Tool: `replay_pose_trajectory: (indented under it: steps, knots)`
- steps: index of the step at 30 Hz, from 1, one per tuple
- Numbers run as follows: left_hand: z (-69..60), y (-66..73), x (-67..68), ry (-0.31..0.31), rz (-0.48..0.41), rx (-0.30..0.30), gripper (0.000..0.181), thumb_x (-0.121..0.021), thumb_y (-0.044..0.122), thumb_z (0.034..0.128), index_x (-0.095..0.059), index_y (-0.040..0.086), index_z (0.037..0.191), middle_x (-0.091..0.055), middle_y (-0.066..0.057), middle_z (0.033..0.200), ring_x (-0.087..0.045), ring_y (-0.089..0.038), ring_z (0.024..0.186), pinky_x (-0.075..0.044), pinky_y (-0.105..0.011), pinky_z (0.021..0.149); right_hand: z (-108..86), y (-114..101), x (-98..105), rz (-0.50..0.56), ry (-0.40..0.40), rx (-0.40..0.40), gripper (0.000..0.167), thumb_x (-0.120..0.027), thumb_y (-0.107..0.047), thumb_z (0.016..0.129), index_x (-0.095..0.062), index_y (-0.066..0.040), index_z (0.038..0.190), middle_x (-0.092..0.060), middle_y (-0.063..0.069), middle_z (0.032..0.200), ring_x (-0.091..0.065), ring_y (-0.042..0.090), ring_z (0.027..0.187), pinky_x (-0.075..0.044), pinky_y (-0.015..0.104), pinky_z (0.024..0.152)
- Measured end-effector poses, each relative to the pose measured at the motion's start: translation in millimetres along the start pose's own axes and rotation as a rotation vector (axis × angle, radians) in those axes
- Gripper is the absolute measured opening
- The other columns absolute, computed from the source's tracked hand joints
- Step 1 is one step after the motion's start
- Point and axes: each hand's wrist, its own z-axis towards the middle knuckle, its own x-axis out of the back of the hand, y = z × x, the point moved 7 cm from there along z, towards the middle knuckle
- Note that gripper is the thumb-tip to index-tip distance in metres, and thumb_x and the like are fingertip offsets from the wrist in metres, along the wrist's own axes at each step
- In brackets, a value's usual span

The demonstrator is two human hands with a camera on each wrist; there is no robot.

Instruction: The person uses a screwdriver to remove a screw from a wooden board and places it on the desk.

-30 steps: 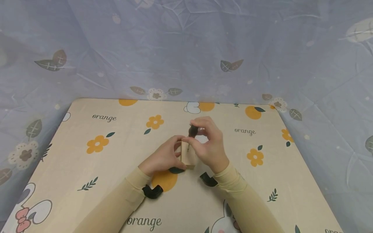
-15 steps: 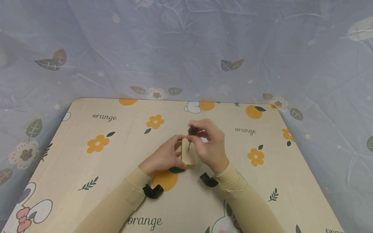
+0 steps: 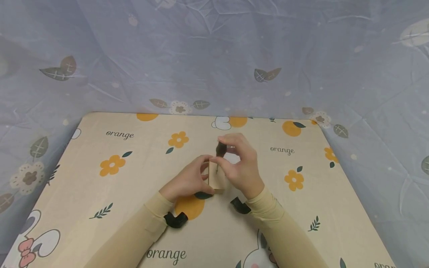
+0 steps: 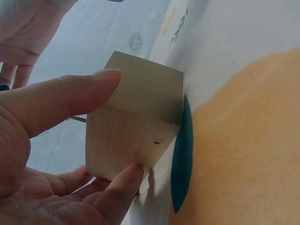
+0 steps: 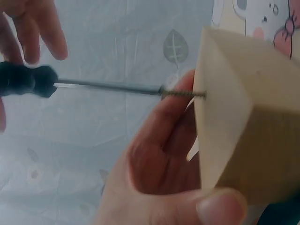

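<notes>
Your left hand (image 3: 191, 179) grips the wooden block (image 4: 136, 112) from the left, on the printed cloth (image 3: 140, 160): the thumb lies across the near end, at its left upper edge, other fingertips reach to the far end, and one presses the left side face. These fingers are curved and spread about the block's length, so that it sits between thumb and fingertips, its upper face largely uncovered. Your right hand (image 3: 244, 165) comes in from the right and pinches the dark handle of the screwdriver (image 5: 108, 87) between thumb and index finger; other fingers, in the right wrist view, stand off the handle. The shaft runs down to the head of the screw (image 5: 183, 93), whose thread shows between the shaft and the block's upper face; how deep its point sits you cannot tell. A printed green leaf (image 4: 182, 161) lies just beside the block's near end.
</notes>
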Motion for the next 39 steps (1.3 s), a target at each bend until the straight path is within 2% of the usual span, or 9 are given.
replay_pose_trajectory:
  steps: [2, 5, 12, 19, 22, 25, 31, 34, 39]
  knots:
    - [-0.1, 0.0, -0.2, 0.001, 0.003, 0.005, 0.107, -0.096, 0.000, 0.0713, -0.039, 0.014, 0.160, -0.039, -0.005, 0.172, -0.041, -0.031, 0.160, -0.054, -0.046, 0.118, -0.2, -0.3, 0.9, -0.021, 0.018, 0.002, 0.052, -0.093, 0.009, 0.074, -0.071, -0.002, 0.120, -0.071, 0.016, 0.110, -0.070, 0.022, 0.097, -0.068, 0.024, 0.080]
    - [0.0, 0.2, -0.1, 0.002, 0.010, 0.004, 0.107, -0.097, 0.000, 0.0710, -0.040, 0.016, 0.160, -0.039, -0.005, 0.171, -0.041, -0.031, 0.160, -0.054, -0.046, 0.117, 0.1, -2.4, 1.2, -0.025, 0.035, 0.009, 0.048, -0.092, 0.010, 0.075, -0.072, -0.001, 0.117, -0.069, 0.015, 0.103, -0.070, 0.023, 0.089, -0.067, 0.022, 0.074]
    - [0.4, 1.4, 0.0, -0.007, 0.003, -0.020, 0.107, -0.096, -0.002, 0.0708, -0.040, 0.015, 0.160, -0.040, -0.003, 0.170, -0.039, -0.029, 0.161, -0.054, -0.046, 0.118, -0.3, -8.1, 2.5, -0.056, 0.059, 0.030, 0.042, -0.089, 0.011, 0.078, -0.074, 0.000, 0.115, -0.071, 0.015, 0.094, -0.071, 0.025, 0.084, -0.068, 0.024, 0.069]
    - [1.0, 1.3, -0.5, -0.012, -0.004, -0.029, 0.107, -0.096, -0.001, 0.0707, -0.039, 0.012, 0.160, -0.041, -0.004, 0.170, -0.040, -0.028, 0.161, -0.054, -0.045, 0.119, -0.2, -7.7, -2.4, 0.026, 0.008, -0.015, 0.042, -0.078, 0.021, 0.084, -0.074, 0.002, 0.121, -0.079, 0.019, 0.111, -0.078, 0.030, 0.094, -0.070, 0.030, 0.077]
    - [0.9, 0.7, -0.4, -0.010, 0.001, -0.020, 0.110, -0.097, 0.001, 0.0710, -0.037, 0.012, 0.162, -0.040, -0.005, 0.171, -0.041, -0.028, 0.160, -0.054, -0.045, 0.118, -0.4, -7.9, -4.4, 0.029, -0.018, -0.026, 0.043, -0.075, 0.021, 0.085, -0.073, 0.001, 0.124, -0.079, 0.018, 0.116, -0.078, 0.032, 0.098, -0.070, 0.028, 0.081]
    - [1.0, -0.3, -0.2, -0.007, 0.005, -0.012, 0.111, -0.097, 0.001, 0.0711, -0.035, 0.011, 0.163, -0.039, -0.006, 0.171, -0.041, -0.028, 0.160, -0.053, -0.045, 0.118, -0.5, -7.9, -5.0, 0.030, -0.025, -0.040, 0.044, -0.073, 0.021, 0.088, -0.071, 0.002, 0.127, -0.078, 0.018, 0.118, -0.078, 0.032, 0.098, -0.070, 0.031, 0.084]
    - [0.1, -0.1, 0.0, -0.004, 0.018, -0.004, 0.107, -0.096, -0.001, 0.0717, -0.039, 0.016, 0.161, -0.037, -0.005, 0.172, -0.039, -0.032, 0.161, -0.054, -0.047, 0.118, -1.5, -8.6, -3.2, -0.035, 0.011, -0.052, 0.048, -0.086, 0.010, 0.083, -0.070, 0.001, 0.127, -0.075, 0.016, 0.119, -0.075, 0.028, 0.101, -0.069, 0.043, 0.093]
    - [0.0, -0.5, 0.1, 0.000, 0.028, 0.007, 0.105, -0.096, -0.001, 0.0719, -0.041, 0.017, 0.160, -0.037, -0.004, 0.173, -0.040, -0.033, 0.161, -0.054, -0.048, 0.117, -1.5, -8.0, -2.7, -0.061, 0.028, -0.052, 0.051, -0.092, 0.005, 0.079, -0.071, -0.001, 0.125, -0.072, 0.015, 0.115, -0.072, 0.025, 0.097, -0.071, 0.039, 0.087]
    - [1.6, -2.1, 0.2, 0.002, 0.034, 0.009, 0.107, -0.096, 0.000, 0.0716, -0.040, 0.017, 0.160, -0.037, -0.005, 0.172, -0.040, -0.032, 0.161, -0.055, -0.046, 0.117, -1.4, -7.1, -0.8, -0.068, 0.055, -0.051, 0.048, -0.091, 0.006, 0.079, -0.073, -0.002, 0.123, -0.071, 0.013, 0.102, -0.071, 0.022, 0.089, -0.069, 0.031, 0.074]
